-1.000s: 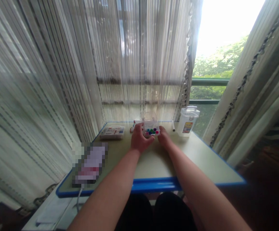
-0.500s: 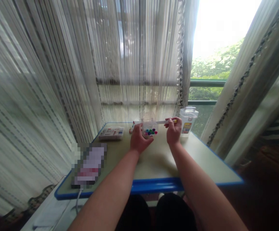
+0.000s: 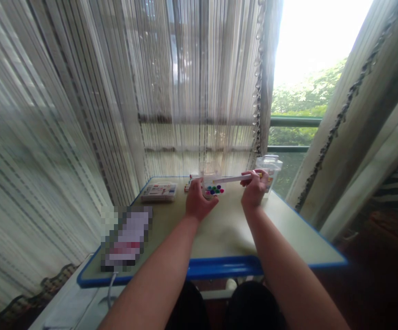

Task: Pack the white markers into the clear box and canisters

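The right hand [image 3: 254, 190] is drawing farther right, fingers pinching a white marker [image 3: 233, 178], so more of its barrel is showing. The left hand [image 3: 199, 201] is curling around the clear box [image 3: 209, 171] beneath the marker's far end.

Blue-edged table [image 3: 219, 233] | flat case [image 3: 158, 192] | markers [image 3: 188, 188] | clear container [image 3: 270, 165] | blurred slab [image 3: 130, 233]

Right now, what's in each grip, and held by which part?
Right grip: white marker, near its yellow right-hand end. Left grip: clear container, around its left side.
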Tool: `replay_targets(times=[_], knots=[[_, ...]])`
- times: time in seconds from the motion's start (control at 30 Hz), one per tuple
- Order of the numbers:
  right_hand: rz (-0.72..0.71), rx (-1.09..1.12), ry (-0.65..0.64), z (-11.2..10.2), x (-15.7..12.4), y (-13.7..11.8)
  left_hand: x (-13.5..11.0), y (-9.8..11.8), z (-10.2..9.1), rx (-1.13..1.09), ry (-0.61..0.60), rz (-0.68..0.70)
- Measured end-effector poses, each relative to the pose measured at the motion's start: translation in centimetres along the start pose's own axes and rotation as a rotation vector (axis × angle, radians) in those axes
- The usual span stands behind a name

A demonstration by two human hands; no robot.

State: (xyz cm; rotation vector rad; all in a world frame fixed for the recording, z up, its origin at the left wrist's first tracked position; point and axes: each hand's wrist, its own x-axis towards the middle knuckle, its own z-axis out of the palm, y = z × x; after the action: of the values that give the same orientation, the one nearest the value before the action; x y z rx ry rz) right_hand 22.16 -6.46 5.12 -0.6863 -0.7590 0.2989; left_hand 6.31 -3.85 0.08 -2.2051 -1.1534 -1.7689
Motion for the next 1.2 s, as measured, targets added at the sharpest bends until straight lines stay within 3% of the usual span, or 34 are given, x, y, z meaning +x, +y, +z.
replay_targets(times=[0.13,0.23,0.43,0.6,1.2], knots=[[0.003,-0.048,-0.203,0.8,-1.5,0.5,0.0,0.2,-0.2,-0.015,0.008,0.010],[-0.057,-0.283,-0.401,0.9,-2.3,0.9,0.1,0.3,-0.2,-0.023,0.014,0.014],[-0.319,-0.662,-0.662,0.8,-3.1,1.4,0.1,0.1,0.0,-0.024,0.031,0.031],[-0.333,-0.806,-0.655,0.7,-3.0,1.2,0.1,0.1,0.1,-0.023,0.021,0.018],[-0.384,-0.735,-0.641,0.5,-2.6,1.7,0.2,0.4,0.0,-0.003,0.018,0.044]])
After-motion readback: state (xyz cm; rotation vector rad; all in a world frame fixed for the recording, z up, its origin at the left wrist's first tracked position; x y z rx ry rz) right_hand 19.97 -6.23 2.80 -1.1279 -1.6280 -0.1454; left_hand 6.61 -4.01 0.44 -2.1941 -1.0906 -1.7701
